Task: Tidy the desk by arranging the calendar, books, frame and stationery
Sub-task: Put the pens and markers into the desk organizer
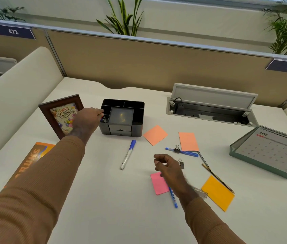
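Stationery lies scattered across the white desk, and the left hand reaches to the left compartment of the black organiser, fingertips pinched on a small dark item that cannot be made out. The right hand hovers loosely curled and empty over a pink sticky note and blue pen. Behind the left wrist stands the frame; a blue-capped marker lies between the hands, the calendar far right
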`<state>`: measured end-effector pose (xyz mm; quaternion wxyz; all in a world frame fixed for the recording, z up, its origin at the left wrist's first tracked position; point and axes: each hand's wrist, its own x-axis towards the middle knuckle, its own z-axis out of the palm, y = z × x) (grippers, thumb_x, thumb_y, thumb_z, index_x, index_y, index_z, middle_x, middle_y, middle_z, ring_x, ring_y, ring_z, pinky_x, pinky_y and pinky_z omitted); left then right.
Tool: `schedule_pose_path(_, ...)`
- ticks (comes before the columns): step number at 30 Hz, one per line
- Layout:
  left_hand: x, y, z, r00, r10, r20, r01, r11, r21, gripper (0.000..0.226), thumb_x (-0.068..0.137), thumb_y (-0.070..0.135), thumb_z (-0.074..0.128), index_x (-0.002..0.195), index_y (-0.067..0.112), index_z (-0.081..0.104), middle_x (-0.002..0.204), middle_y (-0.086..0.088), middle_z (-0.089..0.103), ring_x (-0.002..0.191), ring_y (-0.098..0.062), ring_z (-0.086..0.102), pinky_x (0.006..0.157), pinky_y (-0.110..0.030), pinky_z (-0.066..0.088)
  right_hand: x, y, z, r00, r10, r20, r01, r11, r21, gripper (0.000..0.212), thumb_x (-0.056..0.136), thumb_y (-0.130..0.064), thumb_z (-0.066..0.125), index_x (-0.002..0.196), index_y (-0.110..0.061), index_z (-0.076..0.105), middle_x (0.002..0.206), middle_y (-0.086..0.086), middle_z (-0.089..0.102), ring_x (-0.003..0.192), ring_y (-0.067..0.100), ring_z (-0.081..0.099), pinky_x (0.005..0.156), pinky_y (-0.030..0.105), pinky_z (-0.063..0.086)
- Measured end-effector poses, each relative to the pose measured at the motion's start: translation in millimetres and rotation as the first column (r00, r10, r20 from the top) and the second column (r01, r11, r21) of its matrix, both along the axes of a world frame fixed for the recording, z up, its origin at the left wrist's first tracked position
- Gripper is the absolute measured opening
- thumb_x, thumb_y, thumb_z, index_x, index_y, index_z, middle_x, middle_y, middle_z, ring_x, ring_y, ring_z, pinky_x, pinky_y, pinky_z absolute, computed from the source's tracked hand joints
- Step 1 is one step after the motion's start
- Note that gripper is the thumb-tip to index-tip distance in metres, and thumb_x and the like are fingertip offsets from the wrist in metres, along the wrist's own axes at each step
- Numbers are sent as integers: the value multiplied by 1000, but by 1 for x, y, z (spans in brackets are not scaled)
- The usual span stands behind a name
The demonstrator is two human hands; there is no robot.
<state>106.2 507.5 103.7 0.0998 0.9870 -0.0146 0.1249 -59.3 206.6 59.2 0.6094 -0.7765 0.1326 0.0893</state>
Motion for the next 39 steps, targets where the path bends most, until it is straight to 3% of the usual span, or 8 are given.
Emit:
schedule_pose_path(3,-2,-1,-2,999,17,-35,-17,1000,-6,32,98,28,46,123,24,65,113,-9,71,100,-30,64,72,-34,49,4,21,-12,982,190,1,-184,951,-248,26,90,-19,60,114,-28,65,114,-7,64,87,8,62,84,23,48)
schedule_pose_path(6,-4,-1,-2,994,27,-104,-35,997,-74,36,97,26,43,128,25,61,119,-9,68,106,-30,62,77,-34,50,7,47,-26,893,448,-33,-397,751,-527,37,92,-26,54,129,-31,55,131,-3,51,116,17,50,100,33,42)
schedule_pose_path(13,-14,2,-4,992,-13,-127,-13,979,-203,45,95,19,43,141,20,46,136,-9,57,122,-32,55,95,-36,46,19,96,-46,772,624,-117,-414,356,-838,51,94,-34,49,143,-31,38,134,11,44,114,32,47,89,44,39)
schedule_pose_path(23,-44,1,6,980,23,196,36,957,-289,46,91,4,49,137,6,51,141,-10,53,131,-23,49,108,-34,38,26,85,-48,897,433,-87,-301,457,-837,26,97,-20,47,121,-13,53,115,10,54,96,26,56,71,36,46)
schedule_pose_path(27,-58,-8,6,945,18,326,79,956,-284,41,86,3,51,125,7,62,129,-12,59,118,-26,55,98,-40,47,27,74,-49,943,316,-106,-300,666,-683,13,93,-14,48,104,-19,53,101,4,57,87,18,54,70,31,46)
schedule_pose_path(30,-73,-23,1,946,23,322,117,905,-409,35,83,0,53,113,10,67,113,-8,53,98,-22,56,81,-32,51,27,63,-42,979,188,-80,-204,908,-366,15,91,-17,55,103,-26,55,99,-4,58,83,8,53,69,21,45)
schedule_pose_path(33,-87,-40,-8,986,-49,159,129,828,-545,29,85,-1,57,108,12,69,104,-2,56,86,-17,59,75,-28,53,22,52,-29,991,69,-117,-64,997,48,25,90,-10,60,111,-22,63,101,1,63,82,13,62,70,28,56)
schedule_pose_path(39,-105,-71,-9,914,-219,-341,-276,279,-920,19,92,19,63,110,17,71,103,-7,73,92,-22,72,77,-28,59,14,28,-10,994,-11,-113,62,885,461,23,92,-3,60,108,-16,71,86,5,65,77,11,61,73,27,56)
